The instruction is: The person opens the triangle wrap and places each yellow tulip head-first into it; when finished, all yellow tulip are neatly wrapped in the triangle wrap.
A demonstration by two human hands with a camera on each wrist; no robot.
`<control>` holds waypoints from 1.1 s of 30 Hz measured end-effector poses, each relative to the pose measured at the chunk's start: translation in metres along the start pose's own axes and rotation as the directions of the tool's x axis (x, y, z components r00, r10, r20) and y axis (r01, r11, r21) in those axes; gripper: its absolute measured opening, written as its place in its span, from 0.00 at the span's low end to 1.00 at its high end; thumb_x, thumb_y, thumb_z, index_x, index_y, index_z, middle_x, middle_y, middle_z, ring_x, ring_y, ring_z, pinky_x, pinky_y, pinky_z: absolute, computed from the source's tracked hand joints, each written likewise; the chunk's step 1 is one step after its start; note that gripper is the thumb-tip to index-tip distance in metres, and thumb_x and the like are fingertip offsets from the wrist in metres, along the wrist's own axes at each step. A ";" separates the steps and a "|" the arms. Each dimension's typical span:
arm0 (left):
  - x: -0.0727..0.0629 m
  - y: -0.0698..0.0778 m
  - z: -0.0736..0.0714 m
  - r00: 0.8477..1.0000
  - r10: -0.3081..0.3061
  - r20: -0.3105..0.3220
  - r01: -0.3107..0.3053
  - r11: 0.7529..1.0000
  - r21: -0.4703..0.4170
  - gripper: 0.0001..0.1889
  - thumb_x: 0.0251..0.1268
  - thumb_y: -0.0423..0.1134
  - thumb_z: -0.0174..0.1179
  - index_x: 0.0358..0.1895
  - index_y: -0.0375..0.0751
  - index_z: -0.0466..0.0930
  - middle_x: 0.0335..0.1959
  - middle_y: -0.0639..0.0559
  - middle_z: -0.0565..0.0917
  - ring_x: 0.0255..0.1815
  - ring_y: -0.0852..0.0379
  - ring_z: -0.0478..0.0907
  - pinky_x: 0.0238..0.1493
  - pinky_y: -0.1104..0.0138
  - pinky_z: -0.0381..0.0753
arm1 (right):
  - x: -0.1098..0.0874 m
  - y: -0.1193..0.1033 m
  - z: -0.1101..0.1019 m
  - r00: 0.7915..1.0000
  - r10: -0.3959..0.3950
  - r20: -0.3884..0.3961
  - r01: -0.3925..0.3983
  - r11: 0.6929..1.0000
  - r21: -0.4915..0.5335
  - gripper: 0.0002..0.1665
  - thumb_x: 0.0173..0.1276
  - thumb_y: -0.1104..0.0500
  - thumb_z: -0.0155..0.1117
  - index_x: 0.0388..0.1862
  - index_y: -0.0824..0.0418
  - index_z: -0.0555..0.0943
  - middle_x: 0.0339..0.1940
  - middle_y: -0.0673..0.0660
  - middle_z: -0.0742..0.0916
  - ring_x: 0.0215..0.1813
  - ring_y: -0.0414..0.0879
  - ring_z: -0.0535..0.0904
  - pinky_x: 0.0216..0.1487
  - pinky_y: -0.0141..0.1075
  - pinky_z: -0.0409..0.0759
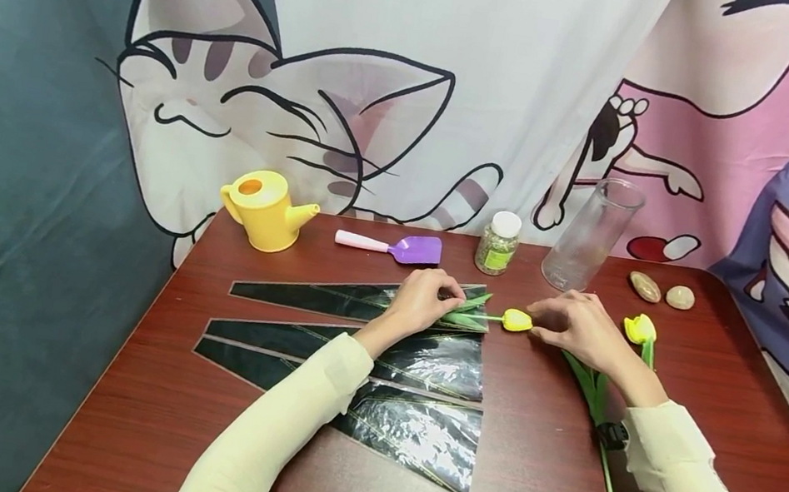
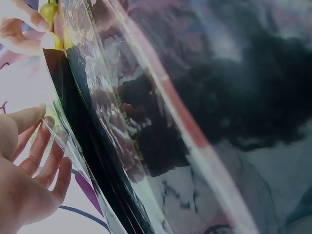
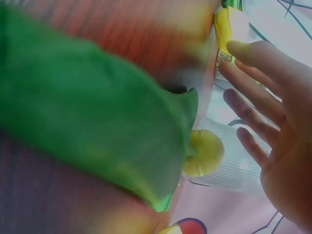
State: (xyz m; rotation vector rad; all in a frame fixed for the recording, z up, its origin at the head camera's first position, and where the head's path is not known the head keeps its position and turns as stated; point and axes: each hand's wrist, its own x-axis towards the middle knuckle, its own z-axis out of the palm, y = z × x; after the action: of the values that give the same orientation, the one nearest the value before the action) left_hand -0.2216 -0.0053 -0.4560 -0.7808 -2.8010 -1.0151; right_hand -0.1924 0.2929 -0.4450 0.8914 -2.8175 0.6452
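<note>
A yellow tulip lies with its stem and green leaves in the mouth of the top black-and-clear flower sleeve, its bloom beyond the edge. With thumb and forefinger my left hand pinches the sleeve's edge by the leaves; the other fingers show spread in the left wrist view. My right hand has its fingers extended, thumb and fingertips right at the bloom. Under my right forearm lies a second yellow tulip with large leaves and a black clip-like piece on its stem.
Two more flat sleeves lie nearer me. Along the back stand a yellow watering can, a purple shovel, a white-capped jar and a clear glass vase. Two stones lie back right.
</note>
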 end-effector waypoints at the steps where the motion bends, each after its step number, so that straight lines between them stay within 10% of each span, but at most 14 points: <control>1: 0.000 0.000 0.000 1.000 0.001 0.000 -0.001 1.000 -0.001 0.03 0.62 0.44 0.69 0.35 0.52 0.89 0.33 0.62 0.81 0.37 0.63 0.78 0.43 0.70 0.74 | 0.000 0.000 0.000 1.000 -0.004 0.003 0.004 1.000 0.001 0.15 0.56 0.60 0.77 0.44 0.55 0.88 0.42 0.48 0.88 0.46 0.48 0.76 0.47 0.46 0.61; 33: 0.003 0.003 -0.001 0.999 0.031 -0.024 -0.031 0.999 -0.021 0.03 0.61 0.44 0.70 0.34 0.53 0.89 0.33 0.64 0.81 0.39 0.65 0.77 0.45 0.71 0.74 | 0.010 -0.005 0.001 1.000 -0.007 -0.013 0.008 0.994 0.108 0.10 0.57 0.60 0.77 0.39 0.52 0.88 0.37 0.44 0.88 0.43 0.44 0.78 0.42 0.43 0.72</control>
State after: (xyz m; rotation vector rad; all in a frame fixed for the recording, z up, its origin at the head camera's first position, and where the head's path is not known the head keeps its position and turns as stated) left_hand -0.2228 -0.0025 -0.4525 -0.8067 -2.7539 -1.0442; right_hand -0.1980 0.2834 -0.4420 0.9111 -2.7893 0.8068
